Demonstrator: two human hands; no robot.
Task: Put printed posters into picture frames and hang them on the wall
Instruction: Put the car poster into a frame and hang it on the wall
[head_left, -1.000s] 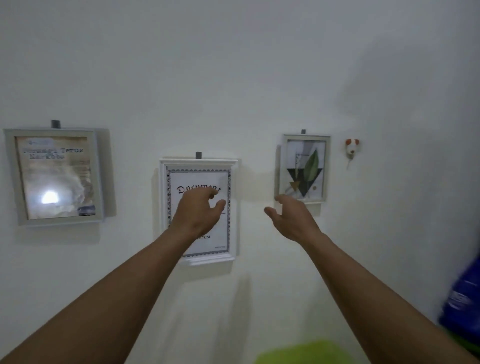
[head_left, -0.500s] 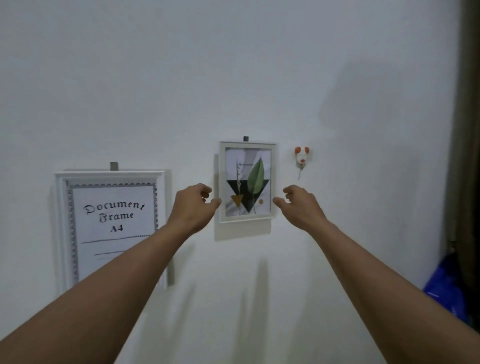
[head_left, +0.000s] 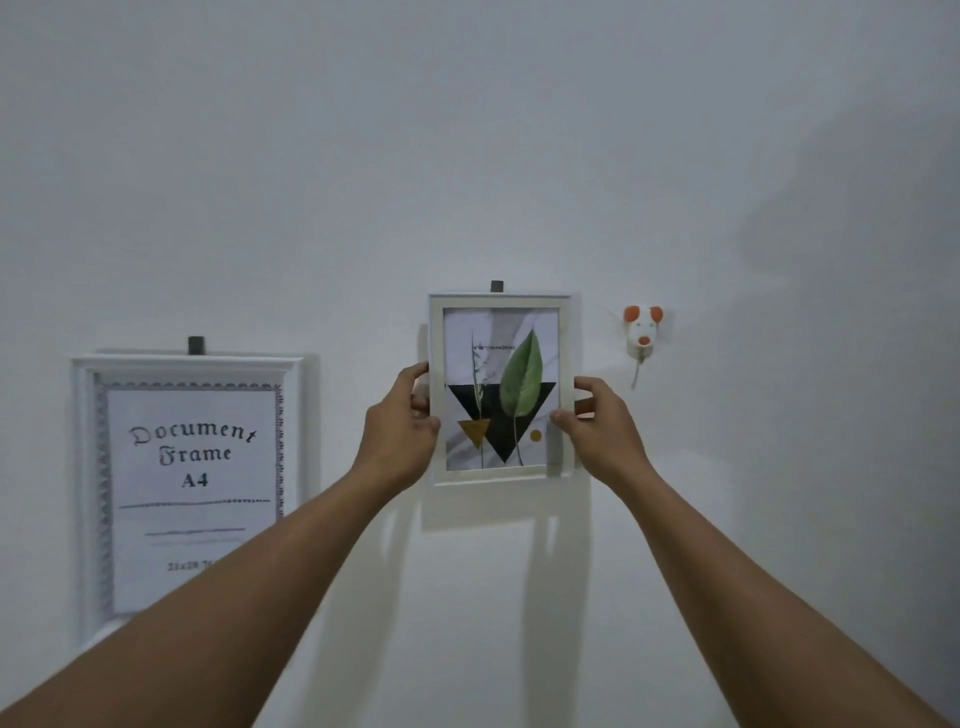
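Note:
A small white picture frame (head_left: 500, 301) with a green-leaf poster hangs on the white wall under a dark hook (head_left: 497, 286). My left hand (head_left: 400, 431) grips its left edge, thumb on the front. My right hand (head_left: 602, 426) grips its right edge, thumb on the glass. To the left hangs a larger white frame (head_left: 83, 467) holding a sheet that reads "Document Frame A4", under its own dark hook (head_left: 196, 344); my left forearm crosses its lower right corner.
A small white and orange animal-head wall hook (head_left: 642, 330) sits just right of the leaf frame. The white wall (head_left: 467, 130) is bare above the frames. Shadows of my arms fall on the wall below the small frame.
The view swung right from the A4 frame to the leaf frame. Both hands moved in from beside the leaf frame and took hold of its two side edges.

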